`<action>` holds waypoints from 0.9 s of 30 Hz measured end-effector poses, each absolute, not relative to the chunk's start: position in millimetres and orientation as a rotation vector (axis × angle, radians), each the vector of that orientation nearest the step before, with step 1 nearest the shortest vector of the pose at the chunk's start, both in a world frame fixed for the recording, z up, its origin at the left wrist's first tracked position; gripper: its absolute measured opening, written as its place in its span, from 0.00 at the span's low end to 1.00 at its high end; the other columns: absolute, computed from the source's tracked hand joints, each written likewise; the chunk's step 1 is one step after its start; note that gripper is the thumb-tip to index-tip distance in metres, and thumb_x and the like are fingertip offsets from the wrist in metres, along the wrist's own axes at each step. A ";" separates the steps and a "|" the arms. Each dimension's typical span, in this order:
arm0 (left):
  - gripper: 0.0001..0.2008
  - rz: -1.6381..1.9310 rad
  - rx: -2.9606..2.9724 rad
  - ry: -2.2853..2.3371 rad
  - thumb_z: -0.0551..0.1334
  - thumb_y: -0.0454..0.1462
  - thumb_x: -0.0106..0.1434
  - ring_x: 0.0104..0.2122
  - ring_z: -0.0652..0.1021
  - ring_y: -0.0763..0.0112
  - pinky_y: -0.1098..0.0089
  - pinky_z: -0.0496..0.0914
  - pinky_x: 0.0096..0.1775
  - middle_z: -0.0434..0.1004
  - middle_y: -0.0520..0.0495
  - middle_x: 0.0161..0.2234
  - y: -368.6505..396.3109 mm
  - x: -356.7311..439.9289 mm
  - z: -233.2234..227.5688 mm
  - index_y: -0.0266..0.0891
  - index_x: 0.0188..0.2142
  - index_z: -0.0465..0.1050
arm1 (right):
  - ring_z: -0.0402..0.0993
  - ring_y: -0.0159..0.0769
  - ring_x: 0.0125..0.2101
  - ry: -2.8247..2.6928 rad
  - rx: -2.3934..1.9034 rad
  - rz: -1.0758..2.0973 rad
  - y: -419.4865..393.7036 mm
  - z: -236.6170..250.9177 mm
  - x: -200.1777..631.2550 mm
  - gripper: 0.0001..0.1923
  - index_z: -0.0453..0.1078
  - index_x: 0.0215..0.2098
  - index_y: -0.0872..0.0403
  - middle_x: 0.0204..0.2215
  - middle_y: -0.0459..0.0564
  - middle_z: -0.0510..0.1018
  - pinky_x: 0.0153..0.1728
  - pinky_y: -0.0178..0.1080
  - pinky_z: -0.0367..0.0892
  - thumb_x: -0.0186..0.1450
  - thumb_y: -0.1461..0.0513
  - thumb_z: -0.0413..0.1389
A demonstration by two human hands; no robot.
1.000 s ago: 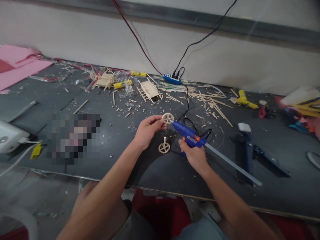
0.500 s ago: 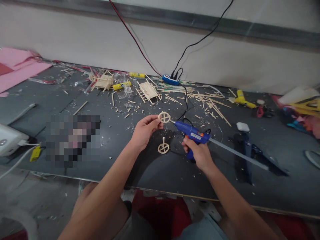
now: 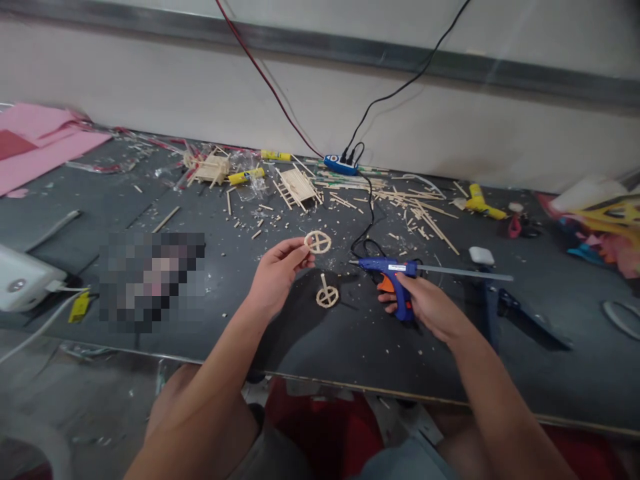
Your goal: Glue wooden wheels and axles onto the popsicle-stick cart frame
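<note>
Between the thumb and fingers of my left hand (image 3: 281, 270) is a small wooden wheel (image 3: 318, 242) with crossed spokes, held by its left edge above the table. My right hand (image 3: 425, 300) is wrapped round the handle of a blue glue gun (image 3: 383, 267) with an orange trigger. Its nozzle points left, apart from the wheel, and a long glue stick (image 3: 465, 272) juts from its back. Below the held wheel, a second spoked wheel (image 3: 327, 297) lies on the table with a short stick standing up from its middle, slightly tilted.
Loose wooden sticks (image 3: 425, 217), a small stick-built platform (image 3: 299, 187) and another stick structure (image 3: 213, 169) lie toward the wall. A blue power strip (image 3: 341, 164) feeds the cords. Yellow tubes (image 3: 247, 176), a white case (image 3: 481, 255) and a white device (image 3: 30, 280) also occupy the dark table (image 3: 300, 340).
The glue gun has moved right and away from the held wheel, levelling out. My left hand has shifted slightly left with its wheel. The upright stick on the lower wheel now leans a little left.
</note>
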State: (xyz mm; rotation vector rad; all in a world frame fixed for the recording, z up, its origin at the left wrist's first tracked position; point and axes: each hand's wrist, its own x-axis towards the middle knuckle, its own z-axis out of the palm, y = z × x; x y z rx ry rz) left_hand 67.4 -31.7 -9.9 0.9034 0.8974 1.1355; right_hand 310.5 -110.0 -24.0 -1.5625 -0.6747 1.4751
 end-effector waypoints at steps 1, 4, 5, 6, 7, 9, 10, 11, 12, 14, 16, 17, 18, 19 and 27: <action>0.07 1.140 0.917 0.901 0.64 0.35 0.53 0.28 0.72 0.76 0.72 0.68 0.34 0.73 0.49 0.29 -33.2 66.8 -8.9 0.36 0.33 0.74 | 0.76 0.42 0.33 -0.720 -1.605 1.441 -111.8 -22.8 315.3 0.20 0.69 0.43 0.56 0.35 0.56 0.79 0.28 0.40 0.72 0.58 0.52 0.56; 0.07 1.165 1.026 0.944 0.63 0.36 0.54 0.29 0.72 0.75 0.71 0.68 0.36 0.73 0.50 0.29 -38.5 64.0 -5.7 0.38 0.34 0.74 | 0.75 0.39 0.32 -0.872 -1.734 1.330 -115.8 -20.3 332.1 0.18 0.70 0.41 0.55 0.34 0.53 0.78 0.31 0.38 0.71 0.57 0.52 0.57; 0.07 1.168 1.083 0.978 0.63 0.37 0.55 0.29 0.72 0.74 0.71 0.68 0.36 0.74 0.50 0.28 -40.7 62.9 -4.4 0.38 0.35 0.74 | 0.75 0.37 0.30 -0.914 -1.778 1.282 -116.9 -19.5 337.9 0.17 0.71 0.37 0.55 0.31 0.53 0.78 0.29 0.37 0.70 0.57 0.52 0.57; 0.08 1.169 1.143 1.019 0.62 0.37 0.55 0.29 0.72 0.74 0.71 0.68 0.36 0.74 0.50 0.28 -43.1 61.9 -3.0 0.38 0.35 0.74 | 0.73 0.35 0.26 -0.957 -1.822 1.233 -118.2 -18.2 343.3 0.16 0.71 0.34 0.56 0.28 0.51 0.77 0.26 0.36 0.69 0.56 0.52 0.57; 0.08 1.169 1.200 1.060 0.62 0.38 0.55 0.30 0.73 0.74 0.71 0.67 0.37 0.74 0.50 0.28 -45.5 61.0 -1.4 0.38 0.36 0.74 | 0.71 0.32 0.22 -0.995 -1.869 1.190 -119.7 -16.3 347.7 0.16 0.71 0.30 0.56 0.24 0.49 0.76 0.23 0.34 0.67 0.56 0.51 0.57; 0.09 1.172 1.287 1.123 0.61 0.38 0.56 0.30 0.73 0.73 0.72 0.67 0.37 0.75 0.50 0.29 -50.4 59.7 1.6 0.38 0.36 0.73 | 0.65 0.29 0.17 -1.061 -1.950 1.151 -123.4 -9.5 351.5 0.17 0.68 0.23 0.55 0.18 0.45 0.71 0.17 0.32 0.60 0.56 0.49 0.56; 0.09 1.177 1.315 1.139 0.61 0.39 0.57 0.31 0.73 0.73 0.72 0.67 0.37 0.75 0.50 0.30 -52.5 59.3 2.9 0.38 0.36 0.73 | 0.62 0.28 0.16 -1.088 -1.970 1.164 -125.3 -4.8 350.1 0.18 0.67 0.21 0.55 0.16 0.43 0.68 0.16 0.31 0.58 0.56 0.49 0.56; 0.09 1.183 1.336 1.149 0.61 0.39 0.57 0.31 0.73 0.73 0.72 0.67 0.36 0.75 0.50 0.30 -54.4 59.2 3.8 0.38 0.37 0.73 | 0.61 0.27 0.16 -1.103 -1.969 1.181 -127.0 0.5 346.0 0.18 0.66 0.21 0.55 0.15 0.42 0.66 0.16 0.31 0.57 0.55 0.49 0.56; 0.09 1.185 1.355 1.153 0.60 0.39 0.57 0.31 0.73 0.73 0.72 0.67 0.36 0.75 0.49 0.30 -56.0 59.1 4.4 0.38 0.37 0.72 | 0.61 0.27 0.16 -1.128 -1.939 1.196 -128.2 5.8 339.2 0.17 0.67 0.22 0.54 0.16 0.42 0.66 0.16 0.30 0.56 0.55 0.50 0.56; 0.10 1.186 1.401 1.148 0.60 0.40 0.58 0.31 0.73 0.73 0.72 0.68 0.35 0.75 0.49 0.31 -58.3 58.8 4.6 0.37 0.37 0.72 | 0.60 0.26 0.17 -1.172 -1.822 1.192 -128.0 14.0 318.7 0.13 0.69 0.30 0.53 0.18 0.41 0.66 0.18 0.30 0.57 0.56 0.52 0.56; 0.10 1.177 1.464 1.130 0.59 0.39 0.59 0.31 0.73 0.74 0.73 0.67 0.34 0.75 0.49 0.31 -59.6 58.1 3.8 0.37 0.38 0.72 | 0.63 0.27 0.20 -1.213 -1.714 1.134 -124.2 15.6 292.6 0.14 0.70 0.36 0.53 0.23 0.44 0.69 0.20 0.31 0.60 0.55 0.54 0.58; 0.09 1.169 1.500 1.122 0.59 0.39 0.59 0.31 0.73 0.74 0.74 0.67 0.34 0.74 0.49 0.32 -60.0 57.5 3.1 0.38 0.38 0.72 | 0.65 0.29 0.23 -1.234 -1.662 1.127 -121.2 13.5 279.2 0.15 0.70 0.38 0.53 0.25 0.45 0.70 0.23 0.32 0.62 0.55 0.54 0.58; 0.09 1.160 1.535 1.115 0.59 0.39 0.59 0.31 0.73 0.74 0.75 0.67 0.33 0.74 0.49 0.33 -60.3 56.8 2.4 0.38 0.38 0.72 | 0.66 0.31 0.25 -1.248 -1.600 1.113 -117.8 9.7 266.5 0.15 0.70 0.39 0.52 0.26 0.46 0.70 0.24 0.33 0.63 0.55 0.54 0.58; 0.09 1.149 1.568 1.109 0.59 0.38 0.60 0.31 0.73 0.75 0.75 0.67 0.33 0.74 0.48 0.34 -60.6 56.1 1.7 0.39 0.39 0.72 | 0.67 0.32 0.27 -1.260 -1.540 1.118 -114.4 4.6 254.9 0.16 0.70 0.40 0.52 0.27 0.46 0.70 0.27 0.34 0.65 0.55 0.55 0.58; 0.06 1.165 1.837 1.098 0.57 0.34 0.61 0.36 0.74 0.73 0.73 0.69 0.37 0.74 0.46 0.38 -65.4 53.7 -3.1 0.39 0.38 0.72 | 0.66 0.31 0.27 -1.308 -1.435 1.016 -105.8 -28.1 214.7 0.14 0.70 0.41 0.51 0.26 0.44 0.67 0.30 0.34 0.64 0.57 0.58 0.57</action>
